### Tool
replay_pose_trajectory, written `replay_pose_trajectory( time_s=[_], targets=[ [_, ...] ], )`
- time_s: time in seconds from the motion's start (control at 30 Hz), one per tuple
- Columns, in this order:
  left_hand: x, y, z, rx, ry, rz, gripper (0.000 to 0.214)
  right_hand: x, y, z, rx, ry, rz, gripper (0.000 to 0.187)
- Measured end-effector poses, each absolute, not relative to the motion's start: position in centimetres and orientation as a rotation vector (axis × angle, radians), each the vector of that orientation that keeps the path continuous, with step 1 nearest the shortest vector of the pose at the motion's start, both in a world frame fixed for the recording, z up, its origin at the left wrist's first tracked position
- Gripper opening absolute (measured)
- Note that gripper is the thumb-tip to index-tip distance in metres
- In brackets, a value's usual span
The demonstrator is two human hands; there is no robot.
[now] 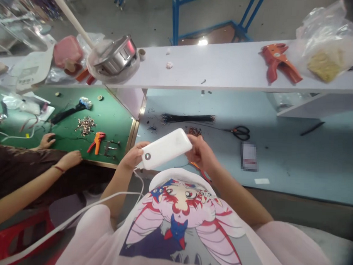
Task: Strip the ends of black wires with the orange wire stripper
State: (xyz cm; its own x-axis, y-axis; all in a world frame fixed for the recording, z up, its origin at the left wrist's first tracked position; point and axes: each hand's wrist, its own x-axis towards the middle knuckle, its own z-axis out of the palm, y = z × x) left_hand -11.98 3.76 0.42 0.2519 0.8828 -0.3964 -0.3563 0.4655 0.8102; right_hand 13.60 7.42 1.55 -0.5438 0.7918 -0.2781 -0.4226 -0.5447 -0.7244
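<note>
A white power bank (168, 147), tilted up to the right, is held between my two hands above the near edge of the blue work surface. My left hand (133, 156) grips its left end, beside a small round display and a plugged-in white cable (140, 181). My right hand (203, 152) is closed on its right end. Just beyond it lie a bundle of black wires (188, 118) and a small pile of copper-coloured terminals (195, 131). An orange-handled tool (201, 172) rests partly hidden below my right hand.
Black scissors (240, 132) and a blurred-out phone-like rectangle (249, 156) lie to the right. A white shelf (225, 66) crosses the back, carrying an orange wire stripper (280, 62) and a metal pot-like container (118, 57). On the left, a co-worker's hands (69, 159) rest at a green mat (61, 105).
</note>
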Motion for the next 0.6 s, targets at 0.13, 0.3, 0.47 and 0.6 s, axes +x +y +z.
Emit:
replay_pose_trajectory(
  time_s=[0.13, 0.3, 0.47, 0.6],
  targets=[
    [-10.1, 3.9, 1.5, 0.703, 0.939, 0.877, 0.038, 13.7, 7.6, -0.3, -0.902, -0.742, 2.128, 0.041],
    [-8.7, 3.7, 2.1, 0.741, 0.938, 0.766, 0.043, 14.0, 6.9, -4.2, -0.821, -0.408, 2.405, 0.046],
    [-7.3, 3.4, 2.7, 0.8, 0.902, 0.698, 0.045, 14.2, 6.4, -5.5, -0.757, -0.212, 2.505, 0.045],
    [-6.6, 3.0, 3.4, 0.856, 0.884, 0.696, 0.045, 14.3, 6.2, -5.4, -0.745, -0.181, 2.51, 0.041]
  ],
)
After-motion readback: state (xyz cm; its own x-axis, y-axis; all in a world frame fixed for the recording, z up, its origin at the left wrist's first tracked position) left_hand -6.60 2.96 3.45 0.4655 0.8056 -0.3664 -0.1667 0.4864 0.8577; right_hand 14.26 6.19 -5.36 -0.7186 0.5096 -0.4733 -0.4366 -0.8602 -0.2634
